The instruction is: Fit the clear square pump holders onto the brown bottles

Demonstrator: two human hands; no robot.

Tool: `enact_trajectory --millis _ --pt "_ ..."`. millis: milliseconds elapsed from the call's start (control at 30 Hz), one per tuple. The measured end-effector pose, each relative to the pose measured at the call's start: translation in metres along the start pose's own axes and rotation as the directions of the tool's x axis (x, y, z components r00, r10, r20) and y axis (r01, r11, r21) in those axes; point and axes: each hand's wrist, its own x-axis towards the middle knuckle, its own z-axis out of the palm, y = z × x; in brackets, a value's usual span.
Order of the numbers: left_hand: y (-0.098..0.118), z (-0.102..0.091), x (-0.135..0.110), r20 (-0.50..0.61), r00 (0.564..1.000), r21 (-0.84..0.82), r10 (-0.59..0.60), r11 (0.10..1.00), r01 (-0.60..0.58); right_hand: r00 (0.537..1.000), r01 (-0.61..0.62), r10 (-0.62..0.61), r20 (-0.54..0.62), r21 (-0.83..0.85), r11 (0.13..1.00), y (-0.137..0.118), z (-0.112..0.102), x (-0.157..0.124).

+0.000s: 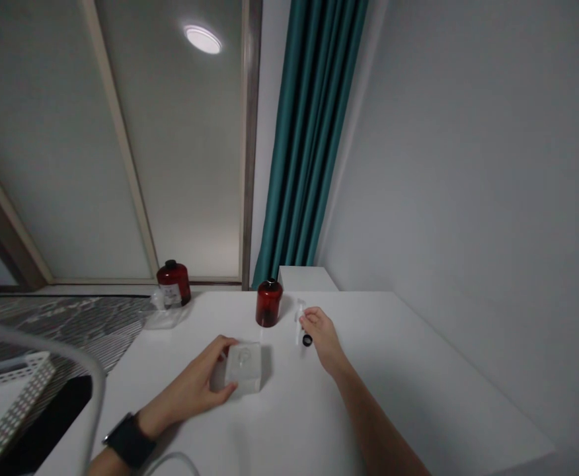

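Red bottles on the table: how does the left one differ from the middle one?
Left bottle wears a black cap and a pale label; middle bottle shows neither. Left bottle stands farther back; middle bottle stands beside the right hand. Both are dark red, round and upright.

White table carrying it all, clear box lying flat against the left fingers, dark red jar standing upright just beyond the right fingers, box and jar sitting near each other
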Motion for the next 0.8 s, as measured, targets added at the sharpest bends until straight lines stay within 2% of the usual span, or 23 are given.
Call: enact_trajectory --millis 167,333,567,800 --pt "0.003 -0.001 0.001 0.017 1.000 -0.006 0.002 1.000 -0.002 0.993 -0.039 0.020 0.115 0.169 0.985 -0.007 0.022 -0.014" --pt "0.004 -0.001 0.001 0.019 1.000 -0.005 0.003 1.000 -0.003 0.984 -0.074 0.025 0.174 0.277 0.958 -0.006 0.029 -0.018" --pt "0.009 -0.003 0.002 0.026 1.000 -0.008 -0.009 1.000 0.009 0.982 -0.087 0.013 0.187 0.394 0.915 -0.013 0.035 -0.018" --pt "0.008 -0.001 0.001 0.012 1.000 -0.026 0.002 1.000 -0.001 0.987 -0.052 -0.023 0.158 0.454 0.889 -0.038 0.051 -0.009"
